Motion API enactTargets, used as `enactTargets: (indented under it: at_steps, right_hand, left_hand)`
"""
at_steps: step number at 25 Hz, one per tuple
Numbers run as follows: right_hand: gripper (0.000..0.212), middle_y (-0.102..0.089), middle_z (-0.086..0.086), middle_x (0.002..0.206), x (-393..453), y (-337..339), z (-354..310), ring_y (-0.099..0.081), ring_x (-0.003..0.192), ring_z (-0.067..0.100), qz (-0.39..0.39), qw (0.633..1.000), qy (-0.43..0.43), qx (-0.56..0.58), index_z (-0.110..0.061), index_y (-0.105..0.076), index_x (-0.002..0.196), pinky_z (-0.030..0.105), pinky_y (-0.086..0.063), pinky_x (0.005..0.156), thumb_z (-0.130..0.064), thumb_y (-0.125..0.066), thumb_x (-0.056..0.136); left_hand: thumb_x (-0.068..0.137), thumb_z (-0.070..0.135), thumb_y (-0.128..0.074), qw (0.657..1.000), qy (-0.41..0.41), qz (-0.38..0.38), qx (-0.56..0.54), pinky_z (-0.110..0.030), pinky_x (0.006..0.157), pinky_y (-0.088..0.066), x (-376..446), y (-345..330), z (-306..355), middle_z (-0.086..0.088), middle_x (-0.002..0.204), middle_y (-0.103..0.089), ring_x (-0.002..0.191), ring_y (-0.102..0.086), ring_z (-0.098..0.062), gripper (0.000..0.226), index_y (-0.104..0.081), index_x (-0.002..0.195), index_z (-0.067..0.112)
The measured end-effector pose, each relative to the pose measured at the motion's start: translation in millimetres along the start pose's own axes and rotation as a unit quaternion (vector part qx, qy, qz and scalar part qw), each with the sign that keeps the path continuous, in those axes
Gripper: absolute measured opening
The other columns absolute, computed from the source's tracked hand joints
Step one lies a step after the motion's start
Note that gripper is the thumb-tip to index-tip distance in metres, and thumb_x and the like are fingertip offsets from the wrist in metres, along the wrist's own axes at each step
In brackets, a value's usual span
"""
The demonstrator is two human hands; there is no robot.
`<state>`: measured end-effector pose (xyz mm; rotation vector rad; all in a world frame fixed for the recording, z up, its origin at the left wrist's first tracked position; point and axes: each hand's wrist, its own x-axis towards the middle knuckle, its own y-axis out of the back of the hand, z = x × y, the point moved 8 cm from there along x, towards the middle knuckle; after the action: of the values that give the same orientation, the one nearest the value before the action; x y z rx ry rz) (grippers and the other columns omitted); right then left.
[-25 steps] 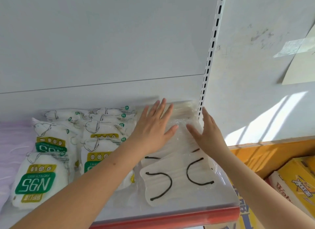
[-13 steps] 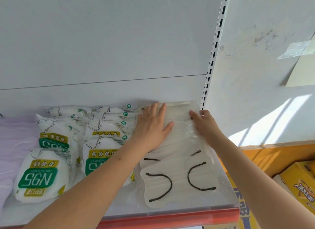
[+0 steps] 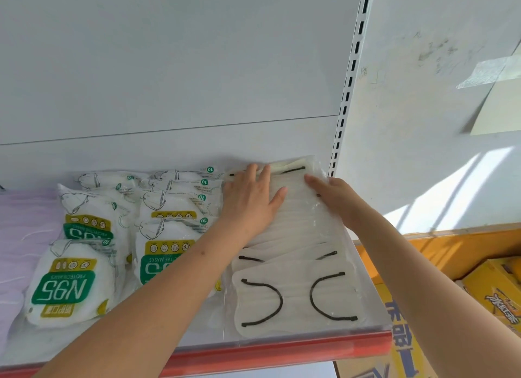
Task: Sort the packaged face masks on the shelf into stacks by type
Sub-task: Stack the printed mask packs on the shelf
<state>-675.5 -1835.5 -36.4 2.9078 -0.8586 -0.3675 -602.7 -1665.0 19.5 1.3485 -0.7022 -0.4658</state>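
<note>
Both hands [image 3: 251, 200] flat on clear mask packs [image 3: 298, 208], stacked front-to-back.

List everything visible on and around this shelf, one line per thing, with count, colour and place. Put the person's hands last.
N95 mask packs with green and yellow labels: at least six, white, two overlapping rows on the shelf's left half.
Clear-wrapped white masks with black ear loops: overlapping row, count unclear, right half of shelf.
Pale purple masks: count unclear, far left edge.
Shelf with red front strip: one, white.
Slotted white upright: one, right of the back panel.
Yellow cartons: at least two, lower right, below the shelf.
Taped paper sheet: one, on the right wall.
Left hand: flat on the rear clear packs.
Right hand: fingers on the same packs' right edge.
</note>
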Motion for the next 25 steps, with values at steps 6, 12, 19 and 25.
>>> enactTargets:
  at_steps: [6,12,19,25]
  right_hand:
    - [0.047,-0.075,0.011,0.103,4,-2,10,-0.073,0.092,0.029,-0.027,0.997,-0.062,0.045,-0.011,-0.069,0.109,0.039,-0.059,0.083,-0.053,-0.066,0.088]
    - [0.064,-0.037,0.01,0.153,-22,8,1,-0.03,0.142,0.03,0.119,0.94,0.134,-0.289,-0.015,-0.032,0.15,0.041,-0.028,0.114,-0.054,-0.038,0.1]
    - [0.093,0.006,-0.006,0.165,-49,-5,13,0.012,0.152,0.015,-0.057,0.911,0.153,-0.379,-0.034,-0.01,0.158,0.035,0.003,0.124,-0.08,-0.019,0.078]
    - [0.07,0.013,-0.013,0.164,-77,-10,20,0.016,0.152,0.021,-0.003,0.819,0.175,-0.547,-0.041,-0.005,0.155,0.046,0.01,0.121,-0.072,-0.015,0.093]
  left_hand:
    - [0.103,0.055,-0.031,0.999,-0.042,0.024,-0.02,-0.046,0.122,-0.02,-3,-2,4,-0.01,0.165,-0.016,0.152,-0.015,-0.03,0.069,-0.021,0.159,0.016]
    - [0.103,0.059,-0.015,0.992,-0.05,-0.105,-0.048,-0.047,0.127,0.001,-23,-36,8,-0.004,0.17,0.014,0.156,0.013,-0.023,0.068,-0.003,0.162,0.028]
    - [0.093,0.073,-0.012,0.98,-0.082,-0.152,-0.096,-0.045,0.127,0.009,-66,-30,23,-0.001,0.168,0.02,0.155,0.021,-0.018,0.08,0.009,0.16,0.034]
    - [0.088,0.077,-0.008,0.981,-0.128,-0.143,-0.021,-0.048,0.126,0.011,-117,-42,26,-0.003,0.165,0.029,0.151,0.03,-0.018,0.088,0.014,0.16,0.031]
